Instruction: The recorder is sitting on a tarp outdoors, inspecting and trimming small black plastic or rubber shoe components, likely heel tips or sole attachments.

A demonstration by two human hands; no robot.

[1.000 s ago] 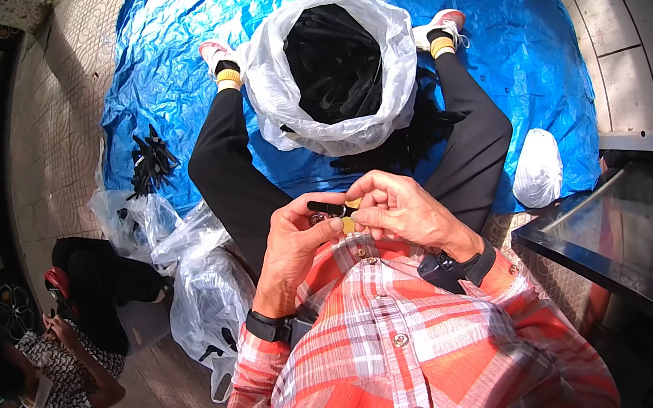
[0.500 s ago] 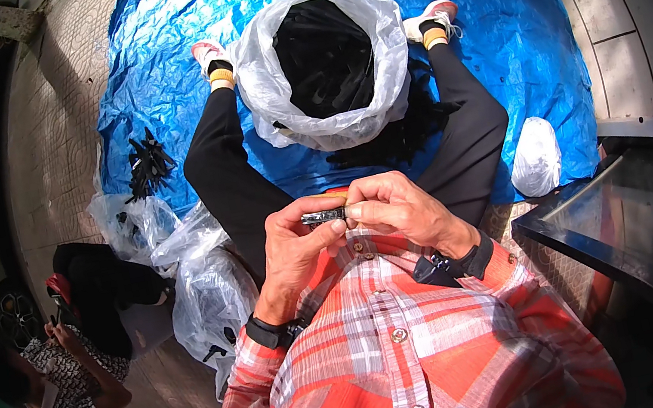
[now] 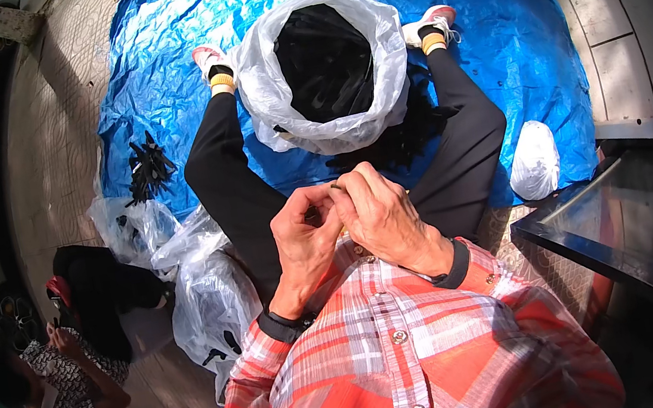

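Both hands' fingers (image 3: 319, 210) pinch small part (image 3: 335, 187) together; white sack (image 3: 262, 84), blue tarp (image 3: 485, 10) ahead.

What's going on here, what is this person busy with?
A person sits on a blue tarp, legs spread round an open white bag full of small black pieces. The left hand and right hand are pressed together in front of the chest, pinching one small item, too hidden to identify. More black pieces lie loose on the tarp, beside clear plastic bags.
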